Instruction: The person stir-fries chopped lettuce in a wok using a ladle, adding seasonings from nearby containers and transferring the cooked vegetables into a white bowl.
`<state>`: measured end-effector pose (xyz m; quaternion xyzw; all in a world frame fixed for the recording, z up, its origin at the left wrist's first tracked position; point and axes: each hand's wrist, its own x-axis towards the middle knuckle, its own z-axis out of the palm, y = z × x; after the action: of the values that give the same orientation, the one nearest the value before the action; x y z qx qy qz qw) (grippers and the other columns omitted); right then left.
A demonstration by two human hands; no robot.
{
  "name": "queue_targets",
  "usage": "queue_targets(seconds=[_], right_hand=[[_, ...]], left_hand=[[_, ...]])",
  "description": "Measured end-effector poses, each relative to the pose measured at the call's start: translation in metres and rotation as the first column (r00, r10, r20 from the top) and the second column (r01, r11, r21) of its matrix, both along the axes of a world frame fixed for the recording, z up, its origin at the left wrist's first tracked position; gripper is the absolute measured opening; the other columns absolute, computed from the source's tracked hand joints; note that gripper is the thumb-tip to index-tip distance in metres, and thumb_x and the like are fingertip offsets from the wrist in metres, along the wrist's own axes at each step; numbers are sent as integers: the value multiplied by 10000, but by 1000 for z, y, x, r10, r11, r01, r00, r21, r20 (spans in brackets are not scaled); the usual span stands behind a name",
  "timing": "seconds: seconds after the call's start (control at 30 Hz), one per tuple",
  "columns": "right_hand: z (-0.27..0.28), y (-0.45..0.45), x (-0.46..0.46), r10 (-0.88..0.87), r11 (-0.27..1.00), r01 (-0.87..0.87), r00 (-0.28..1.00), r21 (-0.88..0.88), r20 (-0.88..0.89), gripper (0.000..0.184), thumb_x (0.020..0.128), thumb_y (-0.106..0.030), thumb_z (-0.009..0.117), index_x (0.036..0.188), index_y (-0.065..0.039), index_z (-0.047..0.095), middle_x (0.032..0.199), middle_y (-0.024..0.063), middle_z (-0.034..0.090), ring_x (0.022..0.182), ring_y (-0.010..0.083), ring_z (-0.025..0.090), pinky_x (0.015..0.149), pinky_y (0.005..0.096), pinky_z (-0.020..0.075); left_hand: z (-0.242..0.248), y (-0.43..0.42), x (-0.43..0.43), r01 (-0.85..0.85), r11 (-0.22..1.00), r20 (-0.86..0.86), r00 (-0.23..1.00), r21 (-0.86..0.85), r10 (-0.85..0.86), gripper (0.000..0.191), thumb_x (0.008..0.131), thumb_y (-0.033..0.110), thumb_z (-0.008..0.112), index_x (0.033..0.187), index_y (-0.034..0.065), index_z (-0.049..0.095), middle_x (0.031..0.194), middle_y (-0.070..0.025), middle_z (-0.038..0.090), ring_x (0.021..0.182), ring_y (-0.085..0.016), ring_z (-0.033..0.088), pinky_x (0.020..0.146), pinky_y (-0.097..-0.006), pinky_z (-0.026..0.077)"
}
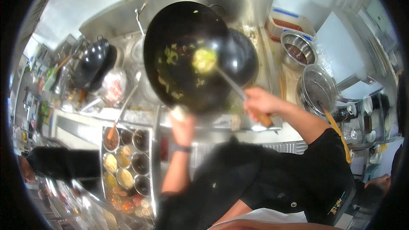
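A large black wok point(183, 25) is tilted up over the stove. My left hand point(183, 129) grips its near edge through what looks like a folded white cloth point(179, 112); motion blurs both. My right hand point(263, 103) is closed around the wooden handle of a metal ladle point(232, 82). The ladle's bowl, inside the wok, is heaped with pale yellow-green chopped food point(204, 60). Green and pale vegetable pieces point(171, 56) cling to the wok's dark inner wall. Behind it, to the right, sits a second black wok point(244, 57), partly covered.
At left are another wok point(92, 60), a strainer holding pink meat point(114, 90) and a faucet point(138, 19). Seasoning tubs point(125, 179) stand near left. To the right are a steel bowl point(298, 49) and a mesh strainer point(318, 84). Other people's arms show at left point(64, 164) and right point(378, 183).
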<state>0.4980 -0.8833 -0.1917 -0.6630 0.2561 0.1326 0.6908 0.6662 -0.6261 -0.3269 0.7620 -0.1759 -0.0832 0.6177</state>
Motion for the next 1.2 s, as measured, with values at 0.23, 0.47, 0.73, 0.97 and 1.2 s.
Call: queue_targets(seconds=[0.23, 0.47, 0.73, 0.97, 1.2], right_hand=[[-8, 43, 15, -73, 851, -60, 970, 522, 231, 180, 989, -94, 501, 1154, -23, 498, 887, 94, 603, 570, 165, 592, 439, 295, 473], [-35, 23, 19, -82, 679, -35, 989, 733, 124, 336, 974, -85, 498, 1297, 8, 488, 926, 86, 581, 599, 103, 481, 445, 236, 381], [23, -31, -6, 210, 969, -225, 969, -107, -130, 242, 929, -54, 523, 1157, 0, 584, 682, 33, 568, 503, 93, 543, 406, 254, 465], [47, 11, -17, 196, 964, -207, 977, 167, 82, 92, 958, -46, 473, 1024, -6, 522, 756, 27, 539, 522, 79, 538, 408, 241, 473], [60, -10, -23, 101, 886, -159, 983, 435, 154, 150, 951, -57, 482, 1073, 21, 520, 861, 60, 553, 556, 80, 522, 402, 242, 466]], left_hand=[[-7, -19, 20, -94, 994, -51, 994, 57, 97, 420, 815, 102, 650, 1183, -50, 518, 989, -168, 641, 839, -265, 636, 746, -391, 536], [-14, 24, 44, -159, 960, -638, 770, -231, -26, 158, 901, 199, 628, 943, 52, 585, 804, -51, 629, 637, -175, 605, 460, -285, 471], [-19, 56, 37, -69, 992, -177, 983, -102, 50, 147, 874, 163, 637, 943, 42, 588, 781, -28, 607, 632, -117, 575, 507, -294, 466], [12, -7, 27, -165, 984, 187, 971, 69, 150, 459, 794, 115, 611, 1197, -72, 495, 1054, -241, 586, 987, -380, 586, 906, -474, 470], [13, -21, -4, -137, 982, -516, 855, -132, 50, 190, 905, 182, 601, 1013, 27, 585, 828, -67, 637, 631, -188, 646, 476, -312, 519]])
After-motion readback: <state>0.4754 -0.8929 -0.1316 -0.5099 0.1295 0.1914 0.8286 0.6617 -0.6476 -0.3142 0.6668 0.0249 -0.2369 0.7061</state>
